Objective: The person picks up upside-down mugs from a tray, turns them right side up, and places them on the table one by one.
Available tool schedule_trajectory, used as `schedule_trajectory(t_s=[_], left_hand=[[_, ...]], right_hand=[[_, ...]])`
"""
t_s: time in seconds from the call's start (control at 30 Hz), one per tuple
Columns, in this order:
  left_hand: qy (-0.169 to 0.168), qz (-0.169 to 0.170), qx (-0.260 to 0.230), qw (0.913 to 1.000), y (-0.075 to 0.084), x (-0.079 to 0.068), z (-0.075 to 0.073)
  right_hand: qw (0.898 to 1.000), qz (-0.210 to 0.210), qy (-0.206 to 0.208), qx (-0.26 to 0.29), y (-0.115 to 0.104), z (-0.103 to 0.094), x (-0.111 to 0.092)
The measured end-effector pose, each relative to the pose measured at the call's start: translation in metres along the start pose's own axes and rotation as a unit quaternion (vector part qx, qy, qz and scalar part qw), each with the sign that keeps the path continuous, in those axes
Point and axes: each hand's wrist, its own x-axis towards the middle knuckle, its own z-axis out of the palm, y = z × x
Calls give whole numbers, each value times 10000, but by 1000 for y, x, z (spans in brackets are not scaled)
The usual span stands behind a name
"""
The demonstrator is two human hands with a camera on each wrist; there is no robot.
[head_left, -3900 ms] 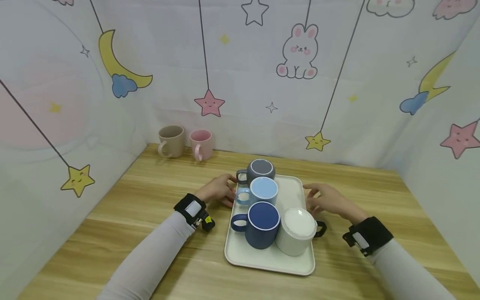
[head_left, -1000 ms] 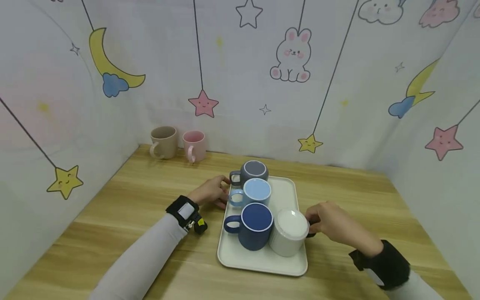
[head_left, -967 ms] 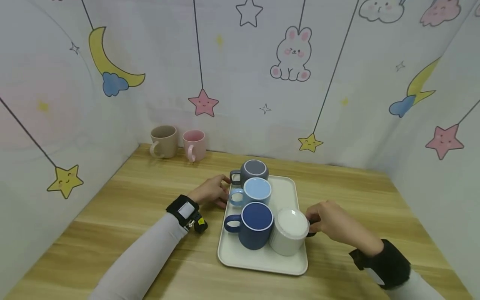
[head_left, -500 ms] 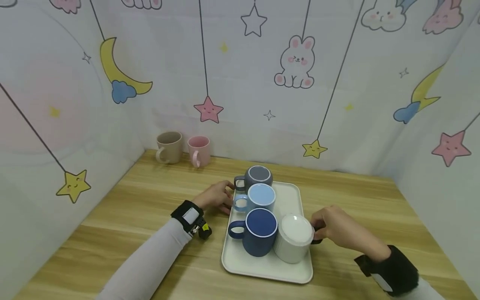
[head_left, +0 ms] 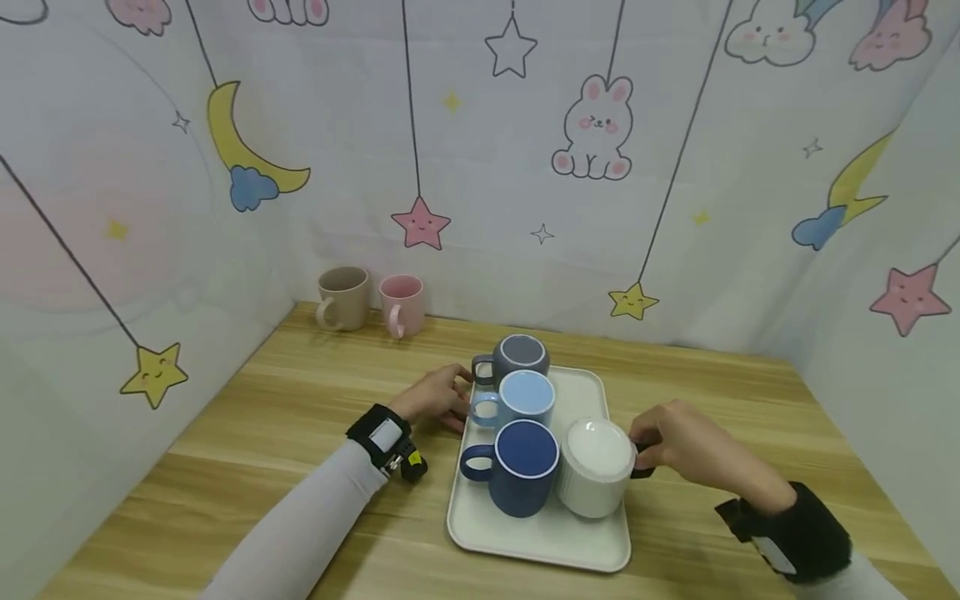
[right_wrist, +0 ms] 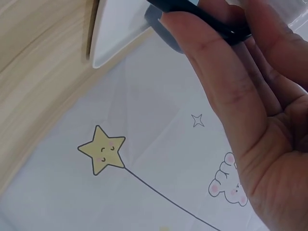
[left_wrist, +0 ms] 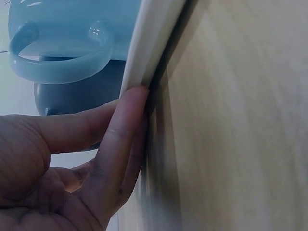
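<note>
A cream tray (head_left: 540,546) carries upside-down mugs: a grey mug (head_left: 522,352) at the back, a light blue mug (head_left: 527,392) before it, a navy mug (head_left: 521,485) and a white ribbed mug (head_left: 595,487) side by side at the front. My right hand (head_left: 682,442) pinches the white mug's black handle (head_left: 643,465) between thumb and fingers; the right wrist view shows this handle (right_wrist: 199,14) at the fingertips. My left hand (head_left: 435,396) holds the tray's left edge; in the left wrist view its fingertips touch the rim (left_wrist: 149,43).
Behind, at the back left of the wooden table (head_left: 360,533), a beige mug (head_left: 345,300) and a pink mug (head_left: 402,307) stand upright near the wall (head_left: 495,275). A patterned sheet encloses the back and both sides.
My right hand has gone from the tray's right edge to the white mug's handle. Over the last half second that mug has shifted slightly up relative to the tray. My left hand stays put.
</note>
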Motion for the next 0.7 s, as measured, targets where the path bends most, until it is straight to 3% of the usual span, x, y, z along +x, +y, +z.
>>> schedule_trajectory(t_s=[0.33, 0.7], left_hand=[[27, -118, 120, 9999, 3, 2, 3], [49, 14, 39, 10000, 1, -3, 1]], right_hand=[[9999, -68, 157, 18, 0, -8, -1], [9994, 18, 339, 53, -1, -21, 3]])
